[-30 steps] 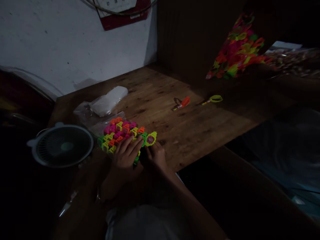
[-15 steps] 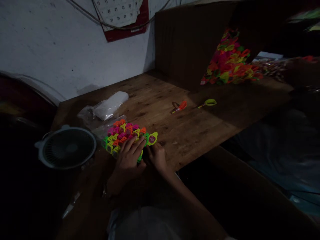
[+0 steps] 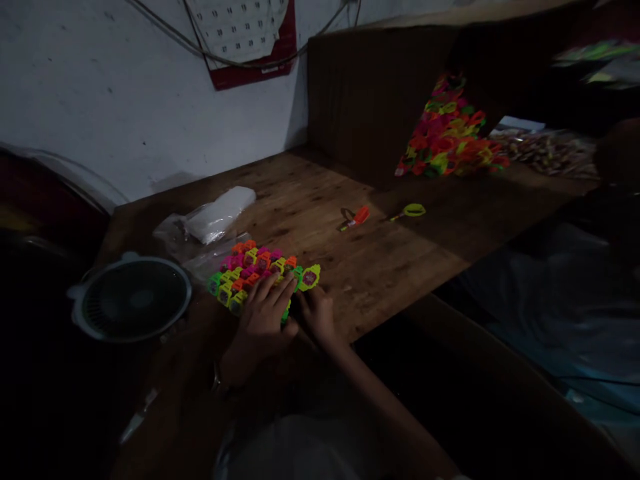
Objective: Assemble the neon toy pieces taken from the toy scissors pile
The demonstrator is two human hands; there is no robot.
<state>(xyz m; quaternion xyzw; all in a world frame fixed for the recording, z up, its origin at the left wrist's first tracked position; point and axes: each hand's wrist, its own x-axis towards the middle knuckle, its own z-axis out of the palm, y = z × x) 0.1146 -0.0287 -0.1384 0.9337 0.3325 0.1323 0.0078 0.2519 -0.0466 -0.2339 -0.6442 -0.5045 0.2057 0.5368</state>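
Note:
Several bright toy watches (image 3: 250, 267) in pink, orange, yellow and green lie packed in rows near the table's front edge. My left hand (image 3: 267, 310) rests palm down on their right part, its fingers stretched out side by side. Beside it, my right hand (image 3: 317, 313) is at the right end of the rows, just below a yellow toy watch (image 3: 309, 277). Its fingertips are partly hidden in shadow, and what they hold, if anything, cannot be made out.
On the wooden table (image 3: 300, 193) lie an orange band (image 3: 361, 215), a yellow band (image 3: 414, 210) and a white packet (image 3: 223, 213) in clear plastic. A round fan (image 3: 135, 298) stands left. A colourful heap (image 3: 445, 140) lies by a cardboard box (image 3: 370, 100). A person sits at the right.
The view has shifted slightly. Both hands stay at the toy watches in nearly the same pose. At the far right, the person's arm has moved a little.

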